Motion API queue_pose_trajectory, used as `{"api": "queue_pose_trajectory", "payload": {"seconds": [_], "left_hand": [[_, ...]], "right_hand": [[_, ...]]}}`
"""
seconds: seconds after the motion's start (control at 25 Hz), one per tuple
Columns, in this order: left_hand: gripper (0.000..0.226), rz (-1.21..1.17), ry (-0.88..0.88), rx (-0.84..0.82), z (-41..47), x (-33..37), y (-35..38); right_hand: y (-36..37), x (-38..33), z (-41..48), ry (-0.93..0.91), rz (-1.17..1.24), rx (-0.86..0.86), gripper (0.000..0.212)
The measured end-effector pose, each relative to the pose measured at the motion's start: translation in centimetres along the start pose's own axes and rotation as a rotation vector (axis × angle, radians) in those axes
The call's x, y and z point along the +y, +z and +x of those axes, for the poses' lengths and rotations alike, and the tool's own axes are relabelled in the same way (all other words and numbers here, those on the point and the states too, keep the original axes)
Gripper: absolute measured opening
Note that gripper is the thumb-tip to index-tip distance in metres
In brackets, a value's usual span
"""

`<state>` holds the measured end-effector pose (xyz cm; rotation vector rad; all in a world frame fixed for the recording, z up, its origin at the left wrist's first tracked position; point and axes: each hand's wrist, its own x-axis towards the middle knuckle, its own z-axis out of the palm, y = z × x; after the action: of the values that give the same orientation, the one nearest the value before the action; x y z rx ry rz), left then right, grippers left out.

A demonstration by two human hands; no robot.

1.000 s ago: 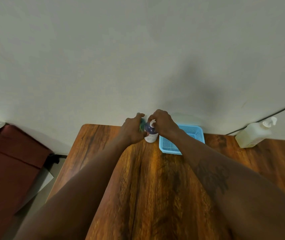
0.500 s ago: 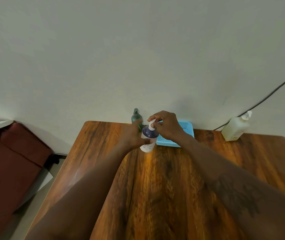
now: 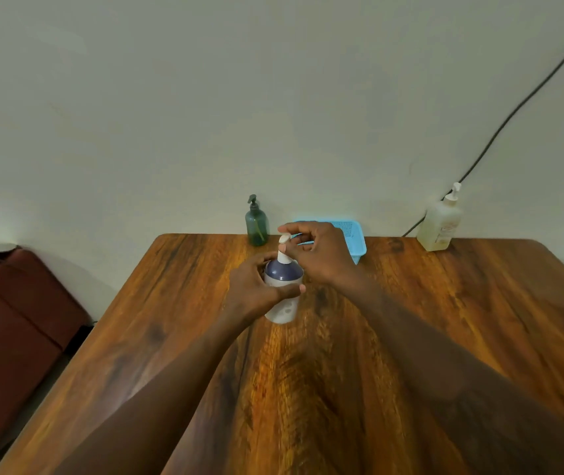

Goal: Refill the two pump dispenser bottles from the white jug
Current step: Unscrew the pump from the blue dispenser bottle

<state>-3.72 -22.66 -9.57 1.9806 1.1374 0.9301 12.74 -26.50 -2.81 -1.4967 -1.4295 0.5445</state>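
A white pump bottle with a dark blue shoulder stands near the middle of the wooden table. My left hand wraps around its body. My right hand pinches its white pump head with thumb and fingers. A dark green pump bottle stands alone at the table's far edge by the wall. A pale, translucent pump-topped jug stands at the far right against the wall.
A light blue plastic basket sits at the far edge behind my right hand. A black cable runs up the wall from behind the jug. A dark red seat lies left of the table.
Both hands have pulled the white and blue bottle from the far edge toward the table's middle. The green bottle, hidden before behind my left hand, now stands uncovered.
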Motion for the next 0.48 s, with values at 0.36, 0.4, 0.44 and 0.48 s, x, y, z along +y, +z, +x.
{"api": "queue_pose_trajectory", "payload": {"seconds": [0.36, 0.4, 0.44, 0.48], "left_hand": [[0.061, 0.003, 0.14, 0.1, -3.9, -3.7, 4.1], [0.059, -0.004, 0.151, 0.114, -4.5, -3.6, 4.2], [0.059, -0.007, 0.167, 0.125, -5.1, -3.5, 4.3], [0.06, -0.012, 0.185, 0.13, -5.6, -3.3, 4.4]], "right_hand": [[3.4, 5.8, -5.5, -0.055, -0.089, 0.187, 0.04], [3.6, 6.2, -6.0, -0.064, -0.127, 0.192, 0.039], [3.7, 6.3, -6.7, -0.074, -0.163, 0.192, 0.038], [3.7, 6.5, -7.2, -0.082, -0.187, 0.191, 0.038]]}}
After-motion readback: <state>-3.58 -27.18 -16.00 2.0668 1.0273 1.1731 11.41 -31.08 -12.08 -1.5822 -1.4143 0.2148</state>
